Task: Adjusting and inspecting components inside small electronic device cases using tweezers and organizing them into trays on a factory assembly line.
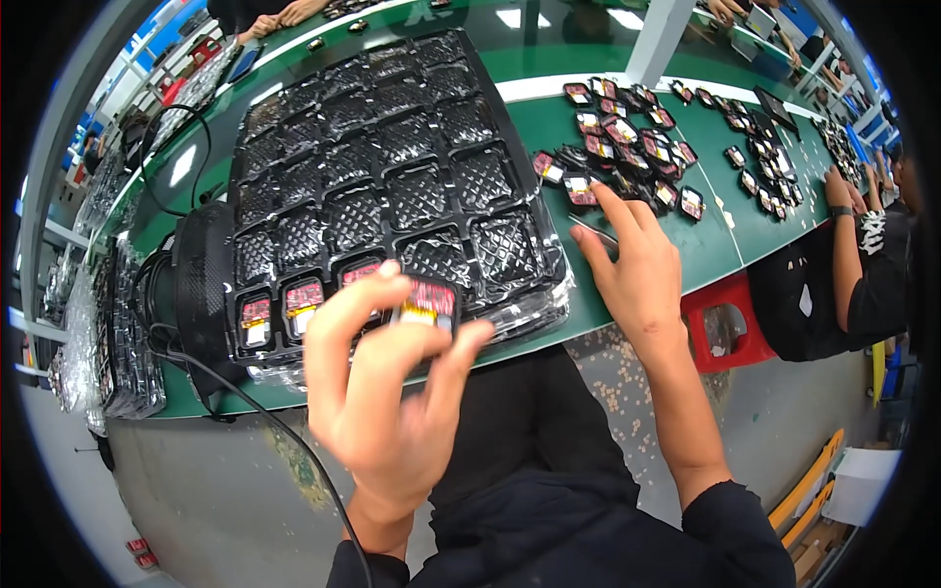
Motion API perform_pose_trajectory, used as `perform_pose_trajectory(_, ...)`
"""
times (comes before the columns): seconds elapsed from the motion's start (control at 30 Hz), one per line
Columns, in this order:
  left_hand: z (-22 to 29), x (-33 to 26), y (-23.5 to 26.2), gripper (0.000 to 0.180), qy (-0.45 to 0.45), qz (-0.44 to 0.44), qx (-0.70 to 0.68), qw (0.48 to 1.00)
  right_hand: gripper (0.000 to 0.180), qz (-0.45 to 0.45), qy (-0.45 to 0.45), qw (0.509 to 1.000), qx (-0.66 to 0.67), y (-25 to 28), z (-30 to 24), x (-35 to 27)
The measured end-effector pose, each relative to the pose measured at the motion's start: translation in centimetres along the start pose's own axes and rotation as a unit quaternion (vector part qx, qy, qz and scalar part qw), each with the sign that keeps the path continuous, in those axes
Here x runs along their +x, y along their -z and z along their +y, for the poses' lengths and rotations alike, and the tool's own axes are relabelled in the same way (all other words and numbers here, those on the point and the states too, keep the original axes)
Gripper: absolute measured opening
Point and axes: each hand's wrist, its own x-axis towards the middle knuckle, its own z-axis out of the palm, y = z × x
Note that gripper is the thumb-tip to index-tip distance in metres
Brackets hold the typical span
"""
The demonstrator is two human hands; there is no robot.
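Observation:
My left hand (pixel 392 382), slightly blurred, pinches a small black square-framed piece (pixel 428 300) with a red, yellow and white face. It is over the front edge of a black plastic compartment tray (pixel 407 221), where similar pieces (pixel 304 298) sit in several front-row pockets. Right of the tray, my right hand (pixel 632 269) reaches to a pile of such pieces (pixel 619 130). Its index finger is at one piece (pixel 580 189) on the pile's near side. A thin grey metal tool (pixel 594 227) lies between thumb and fingers, apparently held; its kind is unclear.
More trays are stacked under this one. A black cable (pixel 265 407) runs past my left forearm, near a black mesh device (pixel 203 284). Wrapped trays (pixel 123 333) stand at left. A co-worker (pixel 848 255) sits at right beside a red stool (pixel 720 328); more pieces (pixel 760 167) lie there.

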Motion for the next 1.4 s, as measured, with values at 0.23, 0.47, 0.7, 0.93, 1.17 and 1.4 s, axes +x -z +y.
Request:
perform_pose_trajectory(0.23, -0.7, 1.7, -0.4, 0.026, 0.040, -0.071, 0.077, 0.994, 0.034, -0.020, -0.033, 0.999, -0.035, -1.5, -1.2, 1.2)
perform_pose_trajectory(0.47, -0.9, 0.7, 0.5, 0.035, -0.015, -0.162, 0.142, 0.976, 0.024, -0.012, -0.039, 0.999, -0.026, -1.4, -0.9, 1.1)
perform_pose_trajectory(0.7, 0.0, -4.9, 0.0, 0.016, -0.137, -0.051, -0.150, 0.978, 0.021, 0.074, -0.008, 0.980, 0.186, -0.1, -0.3, -1.2)
perform_pose_trajectory(0.93, 2.6, -11.4, -4.8, 0.050, 0.331, -0.083, -0.514, 0.787, 0.028, -0.003, 0.047, 0.953, 0.299, 4.1, -1.5, -7.9)
perform_pose_trajectory(1.17, 2.9, -11.9, -5.0, 0.074, 0.395, -0.086, -0.581, 0.706, 0.041, -0.108, 0.080, 0.937, 0.322, 5.1, -2.7, -10.6)
perform_pose_trajectory(1.4, 2.2, -13.3, -5.1, 0.058, 0.387, -0.037, -0.650, 0.653, 0.046, -0.149, 0.057, 0.938, 0.307, 5.2, -2.3, -10.5)
